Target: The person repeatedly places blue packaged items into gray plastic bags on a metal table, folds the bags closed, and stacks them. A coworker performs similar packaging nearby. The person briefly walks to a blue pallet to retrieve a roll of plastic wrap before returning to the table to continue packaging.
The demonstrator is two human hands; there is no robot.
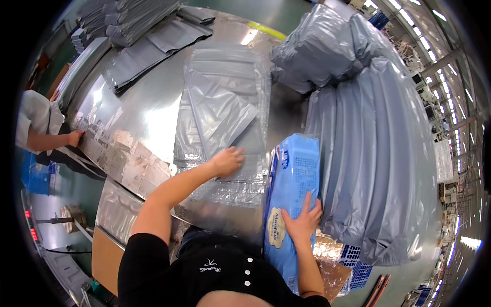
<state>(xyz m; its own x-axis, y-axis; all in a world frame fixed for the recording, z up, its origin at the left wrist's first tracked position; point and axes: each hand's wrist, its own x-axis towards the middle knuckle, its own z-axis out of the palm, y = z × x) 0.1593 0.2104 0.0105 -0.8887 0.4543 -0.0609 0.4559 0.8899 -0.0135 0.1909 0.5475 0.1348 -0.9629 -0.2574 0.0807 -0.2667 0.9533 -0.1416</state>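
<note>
My right hand [304, 222] grips a long blue plastic-wrapped package [295, 169] with its thumb on the face and fingers spread toward the right edge. The package slants from the table edge down along my body. My left hand [228, 161] is slightly blurred and rests over a pile of grey plastic mailing bags [220, 112], its fingers loosely extended. The top bag of that pile is folded over at an angle. Clear plastic edges of more bags show under the pile's near side.
Filled grey bags stand in a packed row [368, 158] at the right, with another filled bag [319, 48] behind. Stacked grey bags [135, 20] lie at the far left of the metal table [138, 102]. A co-worker's hand [75, 138] touches the left edge. A blue crate [355, 266] sits below right.
</note>
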